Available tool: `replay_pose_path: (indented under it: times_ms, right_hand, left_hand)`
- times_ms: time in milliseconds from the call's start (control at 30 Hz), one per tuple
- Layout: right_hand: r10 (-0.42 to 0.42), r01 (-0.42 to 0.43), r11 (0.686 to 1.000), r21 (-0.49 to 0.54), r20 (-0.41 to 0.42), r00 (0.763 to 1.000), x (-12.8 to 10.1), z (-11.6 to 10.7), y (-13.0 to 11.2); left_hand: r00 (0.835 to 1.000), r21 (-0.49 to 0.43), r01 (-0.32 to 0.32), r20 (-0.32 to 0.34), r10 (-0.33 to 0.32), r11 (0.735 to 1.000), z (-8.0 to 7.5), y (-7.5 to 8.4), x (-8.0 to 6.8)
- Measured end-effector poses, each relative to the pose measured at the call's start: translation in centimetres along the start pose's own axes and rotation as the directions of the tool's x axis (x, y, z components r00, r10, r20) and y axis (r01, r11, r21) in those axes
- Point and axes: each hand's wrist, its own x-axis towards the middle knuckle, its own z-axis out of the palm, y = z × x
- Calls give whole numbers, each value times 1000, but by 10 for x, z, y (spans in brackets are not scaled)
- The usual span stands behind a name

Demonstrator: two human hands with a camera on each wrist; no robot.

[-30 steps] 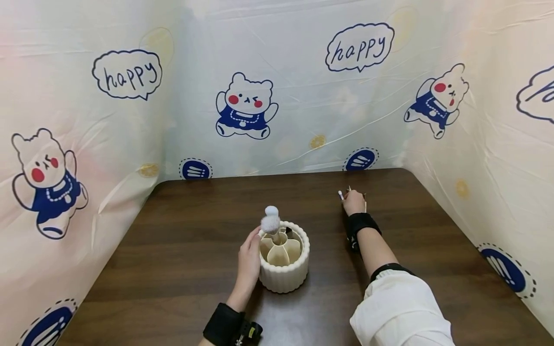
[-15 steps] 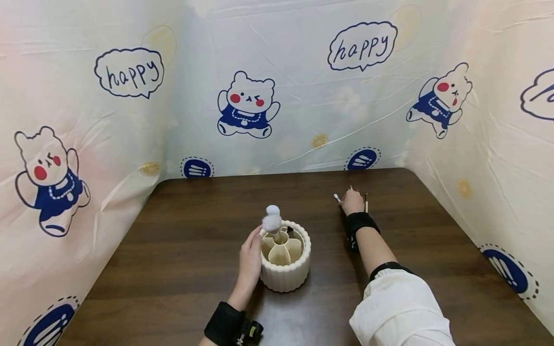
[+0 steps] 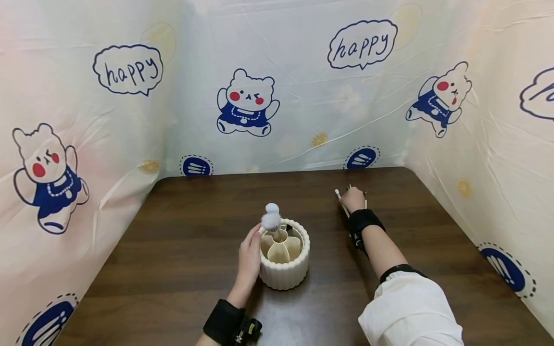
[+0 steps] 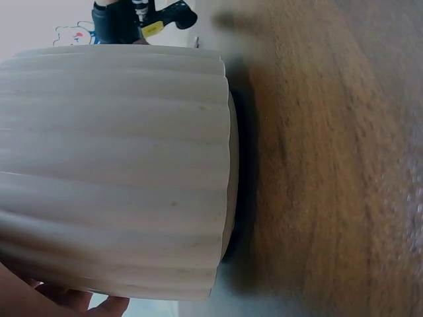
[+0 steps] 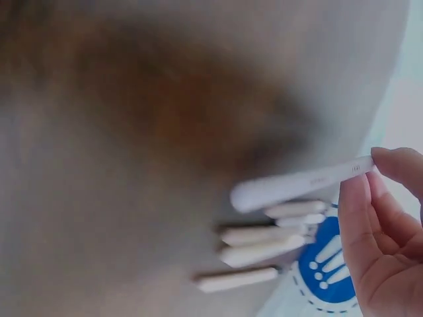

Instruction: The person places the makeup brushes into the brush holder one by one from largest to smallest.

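Note:
A cream ribbed round holder (image 3: 284,269) with several inner compartments stands mid-table; two fluffy white brushes (image 3: 271,219) stick up from its far-left side. My left hand (image 3: 248,257) rests against the holder's left wall (image 4: 119,172), fingers along the rim. Far right on the table, my right hand (image 3: 352,198) pinches a slim white brush handle (image 5: 301,185) lifted off the wood. Its white end (image 3: 337,192) pokes out left of the hand. Several more pale handles (image 5: 264,247) lie on the table beneath it.
The dark wooden table (image 3: 195,230) is walled on three sides by a cartoon-bear plastic sheet (image 3: 246,103). Black wrist straps (image 3: 361,221) sit on both arms. A thin stick (image 3: 366,197) lies just right of the right hand.
The right hand has lifted the white handle and drawn back slightly toward me, turning the wrist. The left hand stays on the holder.

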Motion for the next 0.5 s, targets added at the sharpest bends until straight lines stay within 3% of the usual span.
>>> replay_pose_path:
  times_ms: [167, 300, 500]
  right_hand:
    - [34, -34, 995, 95, 8, 999, -1, -24, -14]
    - [11, -12, 985, 170, 7, 1000, -2, -46, -25]
    - [35, -21, 964, 266, -50, 998, 1, -70, -33]
  left_hand:
    - [1000, 3, -3, 1, 3, 1000, -1, 1, 1]
    - [1000, 5, 4, -2, -4, 1000, -1, 2, 1]
    - [1000, 5, 12, -7, -12, 1000, 0, 2, 1]
